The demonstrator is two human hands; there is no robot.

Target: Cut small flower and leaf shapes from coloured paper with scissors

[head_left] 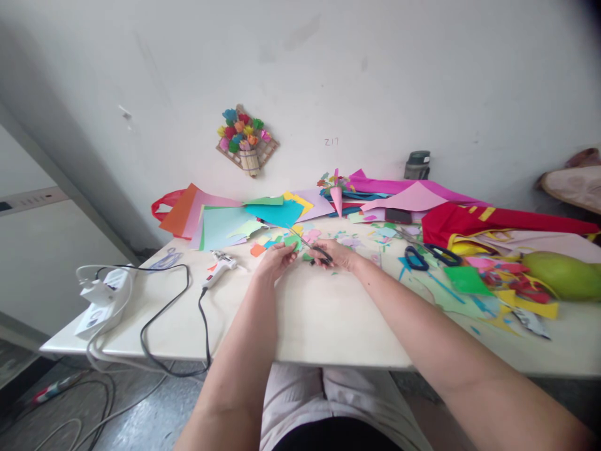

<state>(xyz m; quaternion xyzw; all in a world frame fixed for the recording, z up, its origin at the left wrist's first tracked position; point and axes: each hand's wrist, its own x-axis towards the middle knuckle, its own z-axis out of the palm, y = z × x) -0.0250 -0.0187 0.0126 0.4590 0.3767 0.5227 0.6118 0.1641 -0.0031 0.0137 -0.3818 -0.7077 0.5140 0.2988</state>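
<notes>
Bright green paper piece (293,242), small and flat, is raised in front of the person over the middle of the long cream-white tabletop (338,335), pinched at its near edge between the thumb and fingers of the left hand (280,258). The right hand (337,253) is closed around the black-handled metal scissors (322,252), whose thin blades point forward and to the left, close beside the paper; whether they touch it I cannot tell. The piece looks very light and thin, probably stiff enough to hold its shape when gripped at one side, yet easy to bend, crease or tear. A light fingertip pinch near the edge, away from the blades, should suit it best, since a firm squeeze would likely wrinkle it, and its smooth face might slip a little if turned. The scissors look rigid and somewhat heavier, and are best taken by the handle loops. Small multicoloured paper scraps (350,240) lie scattered just beyond the hands, a white glue gun with a black cord (220,270) rests to the left, and scissors with dark blue handles (444,255) lie well off to the right.
</notes>
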